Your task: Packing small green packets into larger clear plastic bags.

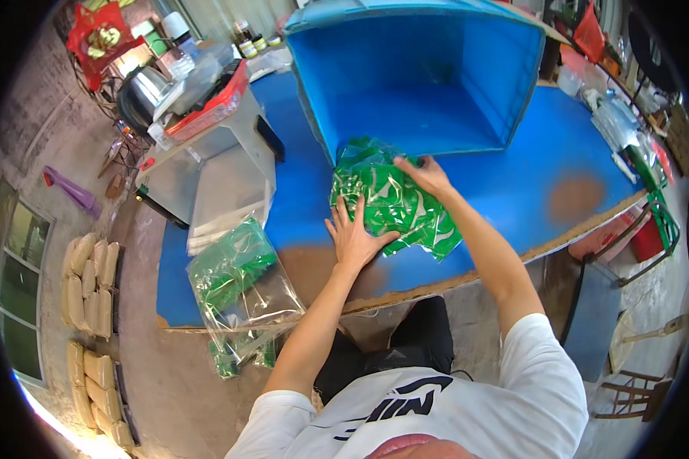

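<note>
A loose pile of clear plastic bags printed in green [394, 200] lies on the blue-topped table, just in front of a large blue bin. My left hand [354, 239] rests flat on the near left part of the pile, fingers spread. On the pile's far right side is my right hand [426, 176], thumb reaching across the plastic and the other fingers partly hidden; it appears to press rather than grip. More green-printed clear bags [241, 271] hang over the table's front edge to the left of my left forearm.
The blue bin [413, 115] lies on its side, its mouth toward me. A grey-white box-shaped machine [230, 164] stands at left, with a red tray and a metal kettle [142, 96] near it. Clutter lines the table's right end. Wooden stool [631, 394] at lower right.
</note>
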### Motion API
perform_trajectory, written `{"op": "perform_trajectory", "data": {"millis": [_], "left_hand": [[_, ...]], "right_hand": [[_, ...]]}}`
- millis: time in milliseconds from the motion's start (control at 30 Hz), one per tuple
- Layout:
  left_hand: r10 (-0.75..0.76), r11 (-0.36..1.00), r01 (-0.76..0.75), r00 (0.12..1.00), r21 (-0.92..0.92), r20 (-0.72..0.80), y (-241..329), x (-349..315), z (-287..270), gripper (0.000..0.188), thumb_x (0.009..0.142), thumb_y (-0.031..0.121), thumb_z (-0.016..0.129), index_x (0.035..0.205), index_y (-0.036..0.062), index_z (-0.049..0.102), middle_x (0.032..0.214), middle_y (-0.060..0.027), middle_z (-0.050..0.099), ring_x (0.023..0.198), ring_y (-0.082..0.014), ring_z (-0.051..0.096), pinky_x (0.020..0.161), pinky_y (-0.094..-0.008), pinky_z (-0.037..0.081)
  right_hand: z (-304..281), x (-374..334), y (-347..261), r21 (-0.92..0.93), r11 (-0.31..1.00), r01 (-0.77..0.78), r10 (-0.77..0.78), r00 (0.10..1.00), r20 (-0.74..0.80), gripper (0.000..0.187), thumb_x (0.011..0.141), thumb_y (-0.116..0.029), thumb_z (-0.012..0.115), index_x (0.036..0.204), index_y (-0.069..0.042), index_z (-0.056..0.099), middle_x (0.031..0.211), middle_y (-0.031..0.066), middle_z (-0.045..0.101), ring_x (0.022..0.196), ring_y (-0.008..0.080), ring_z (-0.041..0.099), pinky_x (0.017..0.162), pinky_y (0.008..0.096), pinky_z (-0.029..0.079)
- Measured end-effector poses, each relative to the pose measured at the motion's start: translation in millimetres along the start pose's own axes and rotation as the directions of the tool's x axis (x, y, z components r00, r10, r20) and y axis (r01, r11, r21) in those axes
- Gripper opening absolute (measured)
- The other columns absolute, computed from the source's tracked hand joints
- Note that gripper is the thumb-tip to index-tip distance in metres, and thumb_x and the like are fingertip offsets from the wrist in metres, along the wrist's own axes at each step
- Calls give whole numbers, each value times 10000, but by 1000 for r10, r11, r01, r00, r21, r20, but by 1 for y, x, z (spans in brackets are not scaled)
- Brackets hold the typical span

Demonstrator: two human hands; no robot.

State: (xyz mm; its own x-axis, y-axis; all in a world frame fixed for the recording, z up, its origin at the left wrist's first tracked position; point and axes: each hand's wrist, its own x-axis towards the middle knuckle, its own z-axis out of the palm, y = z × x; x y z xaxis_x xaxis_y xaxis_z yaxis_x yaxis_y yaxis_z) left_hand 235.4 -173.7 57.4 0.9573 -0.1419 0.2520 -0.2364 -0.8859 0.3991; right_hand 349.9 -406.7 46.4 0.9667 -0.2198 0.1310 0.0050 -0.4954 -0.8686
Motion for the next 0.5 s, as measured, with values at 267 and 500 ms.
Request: {"op": "perform_trajectory", "data": {"millis": [267,500], "left_hand": [[7,999,-7,1000,-41,-7,-12,-3,1,1208,580,756,766,1535,157,331,1574,-298,186,1440,-516,179,1148,-642,120],[47,990,-61,993,-125,-106,-17,-5,4,1194,567,725,796,1527,176,347,1573,-272,215,1435,-497,214,1161,-618,129]], "right_hand": [[3,-2,-75,-48,969,-244,223,768,600,813,738,-441,848,1356,-12,541,1235,149,648,1079,250,644,903,387,535],[1,-21,-66,182,909,-376,164,723,671,585,798,-208,826,1291,-15,576,1153,135,682,977,230,678,857,381,567]]}}
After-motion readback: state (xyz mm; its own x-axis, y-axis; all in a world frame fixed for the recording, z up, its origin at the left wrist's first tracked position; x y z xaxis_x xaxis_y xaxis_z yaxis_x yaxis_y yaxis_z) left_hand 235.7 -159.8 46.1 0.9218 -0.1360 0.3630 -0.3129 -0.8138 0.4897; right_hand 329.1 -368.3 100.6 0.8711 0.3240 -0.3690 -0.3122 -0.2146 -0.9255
